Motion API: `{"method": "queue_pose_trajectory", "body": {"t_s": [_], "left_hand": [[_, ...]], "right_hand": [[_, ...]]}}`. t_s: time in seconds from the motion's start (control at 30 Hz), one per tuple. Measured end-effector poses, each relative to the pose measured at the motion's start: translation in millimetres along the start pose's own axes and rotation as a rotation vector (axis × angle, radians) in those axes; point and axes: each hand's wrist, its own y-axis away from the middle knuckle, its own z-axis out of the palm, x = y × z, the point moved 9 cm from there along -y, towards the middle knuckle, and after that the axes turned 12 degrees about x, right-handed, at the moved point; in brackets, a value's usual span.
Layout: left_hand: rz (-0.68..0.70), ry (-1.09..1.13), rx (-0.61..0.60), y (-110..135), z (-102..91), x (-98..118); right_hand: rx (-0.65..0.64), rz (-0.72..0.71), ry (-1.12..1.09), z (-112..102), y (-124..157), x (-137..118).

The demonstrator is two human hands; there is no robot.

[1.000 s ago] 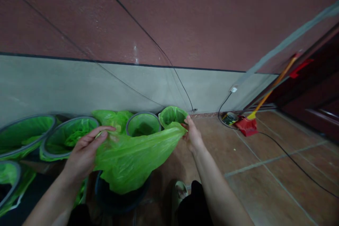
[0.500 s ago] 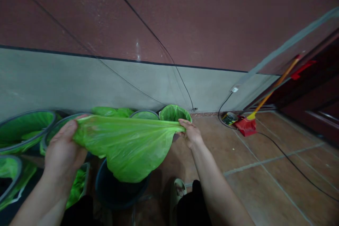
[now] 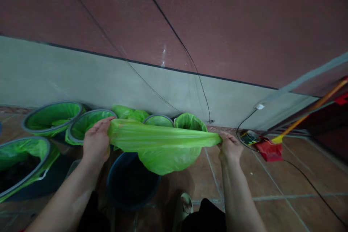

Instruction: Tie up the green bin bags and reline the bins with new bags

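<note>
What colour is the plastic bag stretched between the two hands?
The plastic bag is bright lime green all over, shown best in the head view.

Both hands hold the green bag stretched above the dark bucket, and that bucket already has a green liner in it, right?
Not quite: in the head view the dark bucket is bare inside; only the bins beside it are lined green. The left hand and right hand do hold the green bag stretched above it.
</note>
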Motion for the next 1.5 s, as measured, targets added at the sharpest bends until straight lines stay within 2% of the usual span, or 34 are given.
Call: {"method": "queue_pose_trajectory", "body": {"t_s": [0.13,0.2,0.23,0.27,0.33,0.4,0.47,0.53,0.63,0.7,0.77,0.83,0.9,1.03,1.17,1.27,1.33,1.4,1.5], "left_hand": [[0.062,0.006,-0.038,4.3,3.8,2.9],[0.066,-0.028,-0.119,11.0,10.3,0.1],[0.072,-0.072,-0.184,16.9,15.9,-2.3],[0.086,-0.132,-0.259,24.8,22.5,-5.2],[0.138,-0.261,-0.400,44.0,35.5,-11.5],[0.193,-0.367,-0.542,65.8,48.9,-19.1],[0.223,-0.419,-0.687,86.7,61.2,-27.4],[0.224,-0.442,-0.809,102.8,69.8,-35.2],[0.169,-0.467,-0.887,111.9,73.1,-44.7],[0.068,-0.509,-0.913,112.6,70.7,-54.6],[-0.030,-0.560,-0.942,112.6,66.9,-65.0],[-0.030,-0.606,-0.952,109.0,64.6,-69.3],[0.087,-0.638,-0.950,102.0,65.2,-65.5],[0.358,-0.774,-0.981,89.9,66.4,-57.2],[0.480,-0.857,-0.944,77.3,63.8,-50.3],[0.511,-0.855,-0.918,76.4,64.5,-45.5],[0.505,-0.845,-0.921,81.3,66.7,-44.8],[0.496,-0.830,-0.962,91.1,70.5,-46.6],[0.518,-0.840,-1.055,107.5,76.1,-52.2]], "right_hand": [[0.114,-0.278,0.387,-13.5,-4.4,-25.9],[0.145,-0.455,0.550,-10.3,11.9,-46.3],[0.113,-0.524,0.562,-4.0,25.8,-54.8],[0.031,-0.568,0.522,5.7,43.2,-60.7],[-0.299,-0.537,0.329,34.8,87.7,-61.4],[-0.722,-0.403,0.191,66.1,143.9,-49.7],[-1.019,-0.293,0.130,82.6,192.7,-36.6],[-1.192,-0.239,0.130,88.3,222.3,-23.4],[-1.308,-0.181,0.137,88.7,235.2,-8.2],[-1.327,-0.107,0.132,87.8,231.7,-2.2],[-1.291,-0.043,0.125,86.9,221.9,-1.2],[-1.206,-0.028,0.119,85.9,206.6,-4.7],[-1.095,-0.074,0.122,83.9,187.3,-11.0],[-0.854,-0.276,0.189,74.2,142.0,-21.9],[-0.586,-0.448,0.403,58.8,102.2,-22.3],[-0.487,-0.604,0.510,54.8,104.9,-33.2],[-0.575,-0.754,0.489,62.1,132.4,-45.3],[-0.797,-0.862,0.405,73.2,174.2,-50.6],[-1.151,-0.892,0.308,83.7,230.6,-41.9]]}}
